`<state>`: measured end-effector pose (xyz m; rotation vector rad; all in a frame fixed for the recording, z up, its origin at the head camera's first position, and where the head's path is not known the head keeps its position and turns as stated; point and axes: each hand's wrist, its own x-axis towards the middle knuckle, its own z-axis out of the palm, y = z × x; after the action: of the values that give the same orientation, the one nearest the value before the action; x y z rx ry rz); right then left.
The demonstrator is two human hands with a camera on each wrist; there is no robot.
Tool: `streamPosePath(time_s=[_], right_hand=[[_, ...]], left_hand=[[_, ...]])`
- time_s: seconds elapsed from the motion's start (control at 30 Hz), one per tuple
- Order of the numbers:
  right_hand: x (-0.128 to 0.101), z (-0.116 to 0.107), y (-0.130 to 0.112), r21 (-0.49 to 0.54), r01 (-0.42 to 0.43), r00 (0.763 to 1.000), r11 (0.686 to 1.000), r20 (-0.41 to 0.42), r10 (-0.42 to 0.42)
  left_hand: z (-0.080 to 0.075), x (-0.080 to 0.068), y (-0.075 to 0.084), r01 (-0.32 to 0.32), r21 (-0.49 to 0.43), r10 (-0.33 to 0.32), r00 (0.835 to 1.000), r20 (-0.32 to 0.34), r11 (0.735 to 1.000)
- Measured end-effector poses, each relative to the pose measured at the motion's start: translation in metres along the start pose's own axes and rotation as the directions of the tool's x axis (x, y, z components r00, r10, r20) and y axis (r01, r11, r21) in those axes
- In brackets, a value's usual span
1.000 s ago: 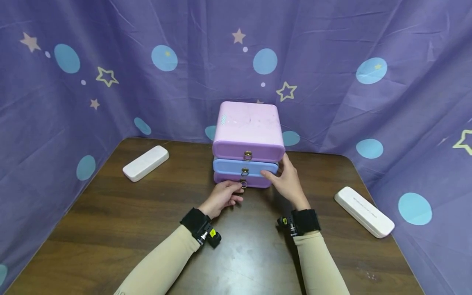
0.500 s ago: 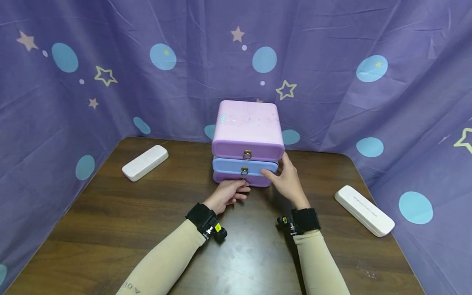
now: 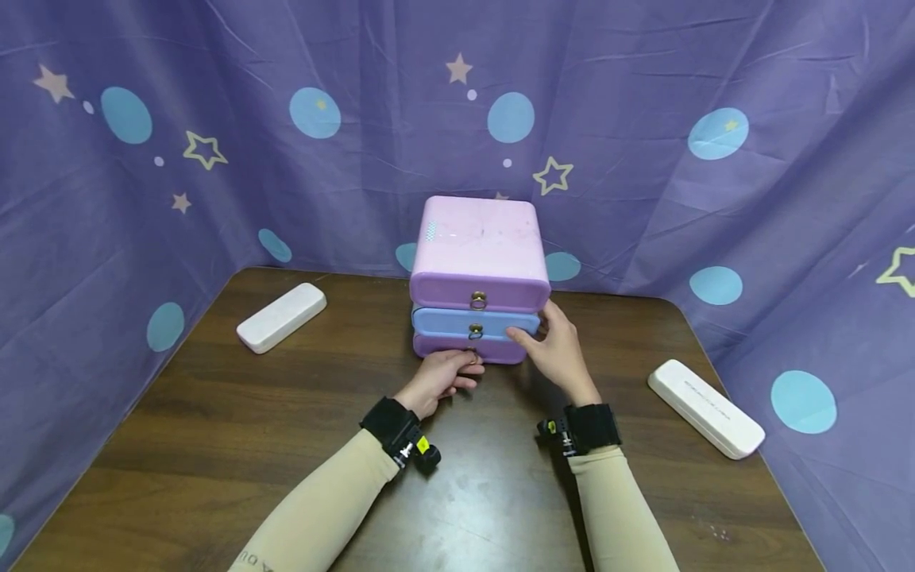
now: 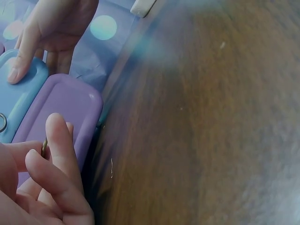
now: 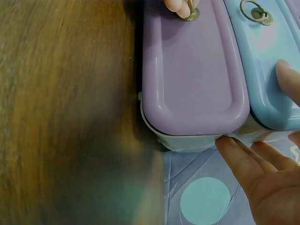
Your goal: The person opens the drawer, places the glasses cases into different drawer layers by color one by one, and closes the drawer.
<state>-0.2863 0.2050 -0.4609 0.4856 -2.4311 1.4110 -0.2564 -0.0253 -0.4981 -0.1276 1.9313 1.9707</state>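
Star-patterned cloth backs the desk (image 3: 214,413); left hand (image 3: 439,380) now pinches the bottom drawer's ring (image 5: 190,14), having closed in, while right hand (image 3: 561,353) steadies the chest, fingers relaxed.

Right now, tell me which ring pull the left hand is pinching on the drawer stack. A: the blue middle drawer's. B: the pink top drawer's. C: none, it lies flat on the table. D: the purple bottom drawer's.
D: the left hand has its fingertips closed on the ring pull of the purple bottom drawer, while the rings on the two drawers above hang free.
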Motion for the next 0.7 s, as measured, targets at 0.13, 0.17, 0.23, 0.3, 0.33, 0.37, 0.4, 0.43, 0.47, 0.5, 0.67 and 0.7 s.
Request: streamPosePath(time_s=[0.13, 0.17, 0.23, 0.3, 0.33, 0.37, 0.4, 0.43, 0.47, 0.5, 0.67, 0.7], right_hand=[[-0.0001, 0.0005, 0.0005, -0.003, 0.004, 1.0, 1.0, -0.009, -0.004], [-0.0002, 0.0006, 0.0005, -0.004, 0.005, 1.0, 1.0, -0.011, -0.005], [-0.0003, 0.0008, 0.0004, -0.002, 0.006, 1.0, 1.0, -0.013, -0.006], [-0.0006, 0.0011, 0.0005, -0.003, 0.008, 1.0, 1.0, -0.016, -0.008], [-0.0006, 0.0013, 0.0006, -0.005, 0.009, 1.0, 1.0, -0.017, -0.009], [-0.0007, 0.0014, 0.0007, -0.007, 0.008, 1.0, 1.0, -0.019, -0.008], [-0.0008, 0.0015, 0.0006, -0.009, 0.01, 1.0, 1.0, -0.021, -0.01], [-0.0009, 0.0016, 0.0004, -0.012, 0.011, 1.0, 1.0, -0.022, -0.011], [-0.001, 0.0017, 0.0001, -0.016, 0.012, 1.0, 1.0, -0.024, -0.012], [-0.0012, 0.0018, -0.0002, -0.018, 0.016, 1.0, 1.0, -0.025, -0.017], [-0.0008, 0.0017, -0.0001, -0.04, 0.034, 0.999, 0.999, -0.036, -0.035], [-0.0007, 0.0017, 0.0001, -0.044, 0.036, 0.999, 0.998, -0.037, -0.038]], left_hand=[[-0.0013, -0.0005, 0.0005, 0.003, 0.007, -0.003, 1.0, 0.008, 1.0], [-0.0017, -0.0005, 0.0005, 0.004, 0.009, -0.004, 1.0, 0.011, 1.0], [-0.0025, -0.0005, 0.0001, 0.006, 0.013, -0.006, 1.0, 0.014, 1.0], [-0.0033, -0.0013, 0.0, 0.003, 0.015, -0.004, 1.0, 0.015, 1.0], [-0.0036, -0.0015, -0.0001, 0.003, 0.014, -0.003, 1.0, 0.016, 1.0], [-0.0039, -0.0018, -0.0002, 0.002, 0.012, -0.002, 1.0, 0.017, 1.0], [-0.0042, -0.0023, -0.0002, 0.0, 0.009, -0.001, 1.0, 0.017, 1.0], [-0.0046, -0.0026, -0.0006, 0.0, 0.004, 0.0, 1.0, 0.018, 1.0], [-0.005, -0.0029, -0.0006, -0.001, 0.001, 0.001, 1.0, 0.02, 1.0], [-0.0056, -0.0029, -0.0011, 0.001, 0.002, -0.001, 1.0, 0.024, 1.0], [-0.0079, -0.0063, -0.0037, -0.002, 0.02, 0.001, 0.999, 0.049, 1.0], [-0.0083, -0.0072, -0.0041, -0.002, 0.024, 0.001, 0.999, 0.053, 1.0]])
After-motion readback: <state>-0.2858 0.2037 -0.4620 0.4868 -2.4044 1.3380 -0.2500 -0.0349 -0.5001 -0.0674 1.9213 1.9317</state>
